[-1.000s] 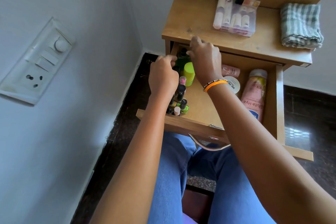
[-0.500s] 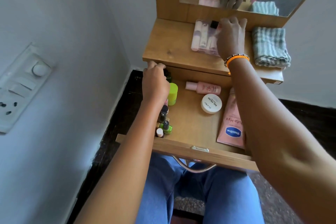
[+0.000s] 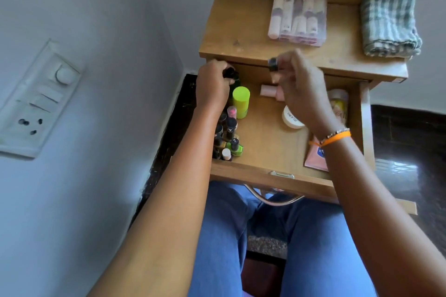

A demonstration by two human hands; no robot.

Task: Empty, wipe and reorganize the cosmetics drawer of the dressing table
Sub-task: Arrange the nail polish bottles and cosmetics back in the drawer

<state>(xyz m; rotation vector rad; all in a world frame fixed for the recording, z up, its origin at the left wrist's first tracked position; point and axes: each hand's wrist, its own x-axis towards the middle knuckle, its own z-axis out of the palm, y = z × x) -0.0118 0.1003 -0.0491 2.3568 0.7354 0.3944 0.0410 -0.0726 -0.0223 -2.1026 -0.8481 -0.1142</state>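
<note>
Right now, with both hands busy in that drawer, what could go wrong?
The nail polish bottles stand packed upright under the left hand; lifting the dark bottle it grips could topple them. The right hand pinches a small black-capped item over the drawer; a slip might drop it onto the pink bottle.

Bare arms, orange wristband [image 3: 336, 138], beaded bracelet [image 3: 334, 133], blue jeans [image 3: 321, 243]

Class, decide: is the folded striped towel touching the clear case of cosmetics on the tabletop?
Apart. The head view shows bare wood of the tabletop between the towel and the clear case.
</note>
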